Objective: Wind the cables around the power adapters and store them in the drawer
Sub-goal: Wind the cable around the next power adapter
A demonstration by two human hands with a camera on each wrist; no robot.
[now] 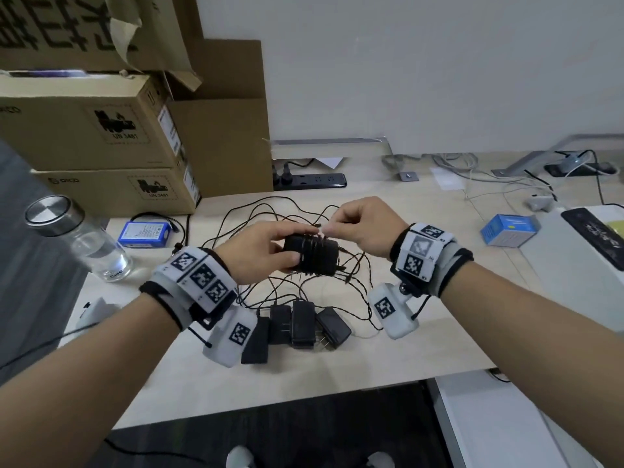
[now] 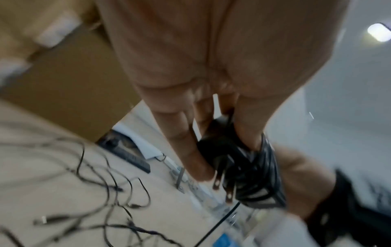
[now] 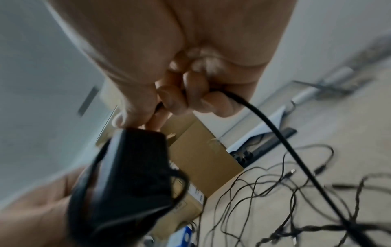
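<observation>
A black power adapter (image 1: 312, 255) with cable coiled round its body is held above the desk; my left hand (image 1: 266, 251) grips its left end. The left wrist view shows the adapter (image 2: 222, 150) with its two metal prongs sticking out below my fingers. My right hand (image 1: 358, 228) pinches the thin black cable (image 3: 264, 120) just above the adapter (image 3: 131, 175). Several other black adapters (image 1: 297, 324) lie side by side near the desk's front edge, their loose cables (image 1: 270, 214) tangled across the middle. No drawer is in view.
Stacked cardboard boxes (image 1: 101, 130) fill the back left. A glass bottle with a metal lid (image 1: 84, 241) stands at the left, a blue battery pack (image 1: 145, 234) beside it. A black power strip (image 1: 310, 180) lies at the back, a small blue box (image 1: 510, 229) at the right.
</observation>
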